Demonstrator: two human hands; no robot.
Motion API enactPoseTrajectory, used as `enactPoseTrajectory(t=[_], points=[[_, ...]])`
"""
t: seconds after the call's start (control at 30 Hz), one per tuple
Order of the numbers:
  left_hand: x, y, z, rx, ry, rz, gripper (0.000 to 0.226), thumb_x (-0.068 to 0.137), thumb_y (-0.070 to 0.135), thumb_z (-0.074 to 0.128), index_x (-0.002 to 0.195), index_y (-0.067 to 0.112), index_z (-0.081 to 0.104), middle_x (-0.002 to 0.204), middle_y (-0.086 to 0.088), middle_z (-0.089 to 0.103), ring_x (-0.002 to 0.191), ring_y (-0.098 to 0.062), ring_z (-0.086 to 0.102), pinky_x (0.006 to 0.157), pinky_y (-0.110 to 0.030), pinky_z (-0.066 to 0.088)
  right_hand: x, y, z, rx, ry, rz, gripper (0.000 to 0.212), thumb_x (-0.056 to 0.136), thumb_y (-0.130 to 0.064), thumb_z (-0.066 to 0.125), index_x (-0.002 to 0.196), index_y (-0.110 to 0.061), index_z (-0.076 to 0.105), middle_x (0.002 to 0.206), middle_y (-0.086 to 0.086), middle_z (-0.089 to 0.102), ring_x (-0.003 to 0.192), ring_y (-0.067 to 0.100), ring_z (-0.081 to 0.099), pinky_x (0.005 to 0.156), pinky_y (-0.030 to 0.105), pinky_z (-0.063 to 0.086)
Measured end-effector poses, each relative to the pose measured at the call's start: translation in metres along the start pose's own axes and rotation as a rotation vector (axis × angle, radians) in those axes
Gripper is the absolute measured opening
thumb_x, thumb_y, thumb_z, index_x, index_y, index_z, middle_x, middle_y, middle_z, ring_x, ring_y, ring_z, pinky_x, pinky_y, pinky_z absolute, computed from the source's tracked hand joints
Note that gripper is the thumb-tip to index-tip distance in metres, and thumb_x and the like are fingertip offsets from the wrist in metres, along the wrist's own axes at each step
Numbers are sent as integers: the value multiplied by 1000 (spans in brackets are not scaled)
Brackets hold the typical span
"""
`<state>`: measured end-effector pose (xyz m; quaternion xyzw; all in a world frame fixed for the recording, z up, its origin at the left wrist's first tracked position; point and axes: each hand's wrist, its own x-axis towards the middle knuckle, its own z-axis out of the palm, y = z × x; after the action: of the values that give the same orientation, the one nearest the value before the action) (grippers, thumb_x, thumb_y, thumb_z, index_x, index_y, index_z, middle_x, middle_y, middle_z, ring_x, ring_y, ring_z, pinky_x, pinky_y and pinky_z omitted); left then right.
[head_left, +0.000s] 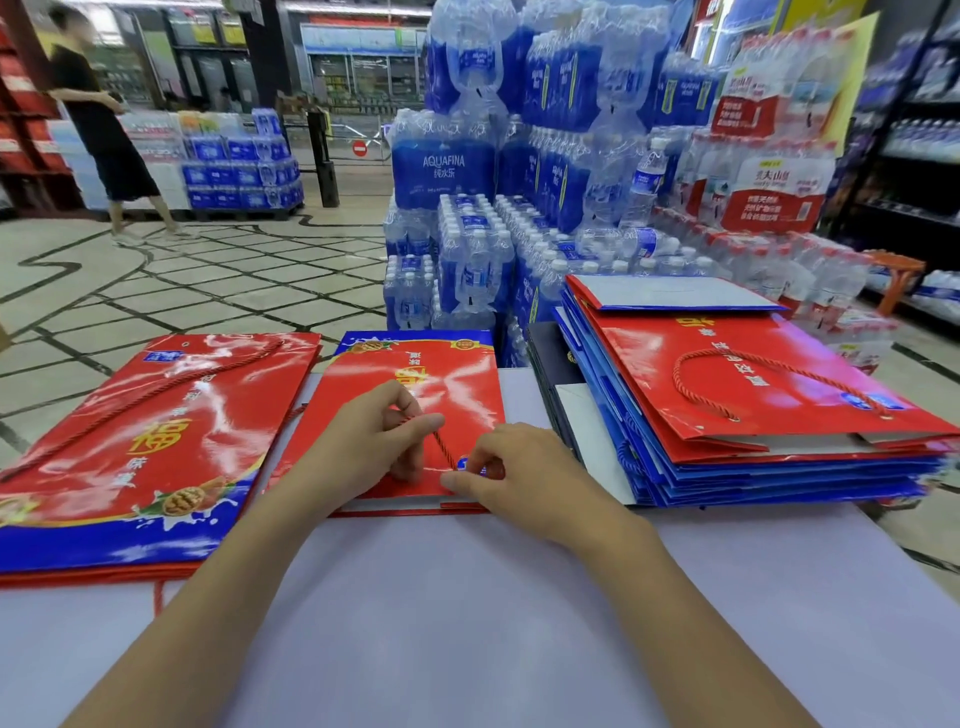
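Fingers of the left hand (363, 441) pinch a red twisted cord (444, 444) above a flat glossy red paper bag (457, 384); the right hand (519, 478) apparently pinches the cord's end.

We are in a shop. The floor (208, 280) has pale tiles with dark lines running across it. A big pile of water bottle packs (550, 156) stands in the middle, some blue, some red. A smaller pile (239, 171) sits far off on the left, near a person in dark clothes (98, 119). A black post (325, 166) stands by a round red sign (359, 148). Dark shelves (919, 135) fill the right side, with an orange stool (901, 273) below.
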<state>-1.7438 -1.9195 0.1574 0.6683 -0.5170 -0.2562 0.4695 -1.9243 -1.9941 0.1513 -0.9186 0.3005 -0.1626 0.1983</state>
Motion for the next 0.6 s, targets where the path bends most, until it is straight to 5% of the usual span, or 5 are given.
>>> enactPoseTrajectory(t=[0.17,0.37,0.5,0.6], points=[[-3,11,-13,-131,83,125,8,88,11,68,91,12,61,65,-8,63,58,-20,58,58,-31,48,2,-3,6,-96,26,43,20,87,-36,55,77,-19,53,82,-3,57,86,19,49,93,41,39],[4,0,-31,-322,335,132,14,88,7,65,91,20,65,81,3,66,79,-12,62,74,-22,49,1,-2,4,-159,28,191,32,87,-38,47,63,-22,34,87,-1,42,90,22,40,83,37,39],[9,-10,-25,14,394,142,13,90,10,65,93,23,64,95,6,66,90,-6,61,82,-22,45,1,-1,6,-142,100,277,24,88,-36,47,74,-17,43,99,1,42,96,22,41,83,36,43],[10,-24,-19,393,199,232,14,91,24,63,105,25,64,109,10,62,105,-6,54,93,-23,40,1,-1,9,-149,172,309,16,90,-30,50,93,-14,47,108,5,45,97,23,43,75,32,40]])
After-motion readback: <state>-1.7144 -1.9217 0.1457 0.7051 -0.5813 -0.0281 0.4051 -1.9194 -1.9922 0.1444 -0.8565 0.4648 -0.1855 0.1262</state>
